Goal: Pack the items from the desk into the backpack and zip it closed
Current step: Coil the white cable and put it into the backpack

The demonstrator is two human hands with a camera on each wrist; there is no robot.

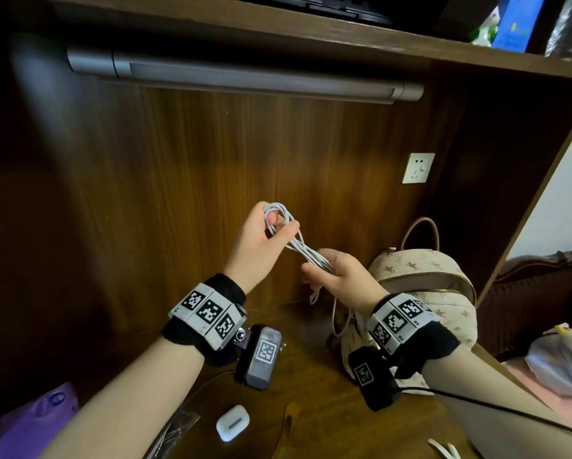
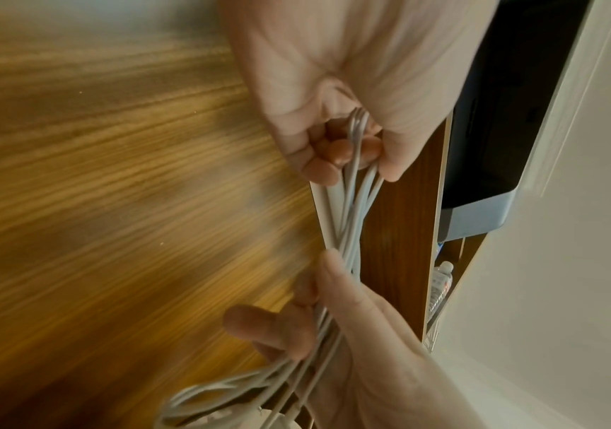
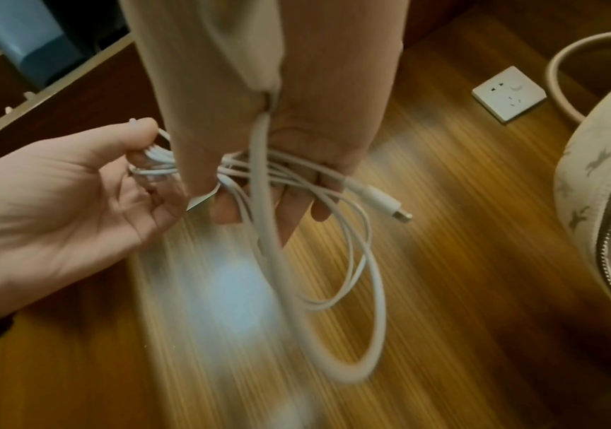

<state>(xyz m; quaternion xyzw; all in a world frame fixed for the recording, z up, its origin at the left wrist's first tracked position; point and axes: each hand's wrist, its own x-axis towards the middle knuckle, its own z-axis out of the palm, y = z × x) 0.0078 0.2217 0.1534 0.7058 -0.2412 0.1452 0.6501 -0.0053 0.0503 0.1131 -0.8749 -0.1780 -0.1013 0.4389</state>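
A white charging cable (image 1: 306,253) is gathered into several loops and held in the air above the wooden desk (image 1: 311,376). My left hand (image 1: 278,223) pinches the far end of the loops; my right hand (image 1: 314,270) grips the bundle nearer me. In the left wrist view the left fingers (image 2: 337,153) curl round the cable strands (image 2: 352,220). In the right wrist view slack loops (image 3: 362,290) and a USB plug (image 3: 388,206) hang below the right fingers (image 3: 296,209). The cream backpack (image 1: 436,293) with a horse print stands upright just right of my hands.
A white earbuds case (image 1: 232,422) lies on the desk near me, with a purple packet (image 1: 36,415) at the left edge. A wall socket (image 1: 417,167) sits on the wooden back panel, under a grey lamp bar (image 1: 244,74). A plastic bag (image 1: 559,359) lies at far right.
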